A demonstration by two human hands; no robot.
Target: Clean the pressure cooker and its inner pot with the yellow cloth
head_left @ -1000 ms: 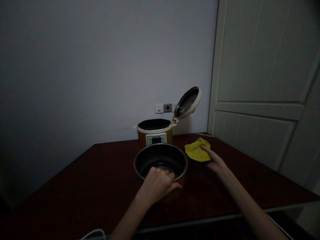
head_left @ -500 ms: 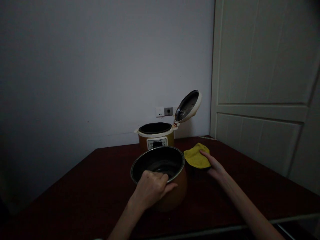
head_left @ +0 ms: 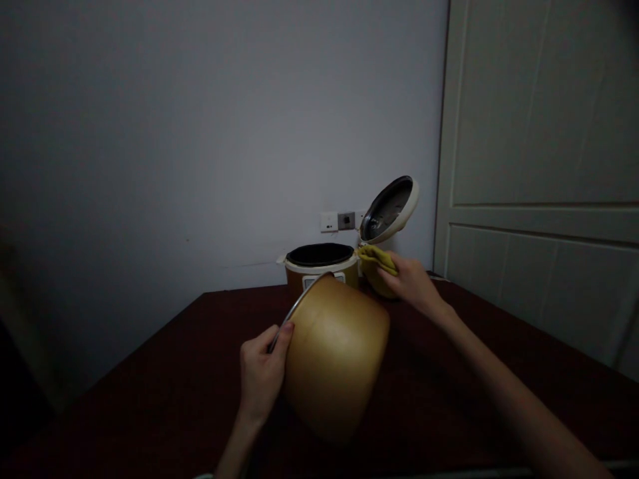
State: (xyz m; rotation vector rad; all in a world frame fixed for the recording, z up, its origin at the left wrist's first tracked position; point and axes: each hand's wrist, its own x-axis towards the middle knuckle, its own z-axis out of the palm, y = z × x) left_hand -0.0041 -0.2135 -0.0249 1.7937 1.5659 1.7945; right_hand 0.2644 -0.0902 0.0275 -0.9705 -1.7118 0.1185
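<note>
A gold inner pot (head_left: 339,352) is tipped on its side, its opening turned to the left and its outer wall facing me. My left hand (head_left: 263,362) grips the metal rim, thumb on the outside and fingers curled inside. Up and to the right, my right hand (head_left: 412,283) pinches a folded yellow cloth (head_left: 377,258), held apart from the pot. Behind them stands the rice cooker (head_left: 294,276), its white-rimmed body open and partly hidden by the pot. The cooker's lid (head_left: 392,209) is raised on its hinge, close above the cloth.
Everything stands on a dark red table (head_left: 200,372). A pale wall (head_left: 224,133) with several socket plates (head_left: 338,221) rises behind the cooker. To the right is a white panelled door (head_left: 539,146).
My left hand has tilted the pot from upright onto its side, so its outside shows. My right hand has moved up and forward with the cloth, which is now bunched.
</note>
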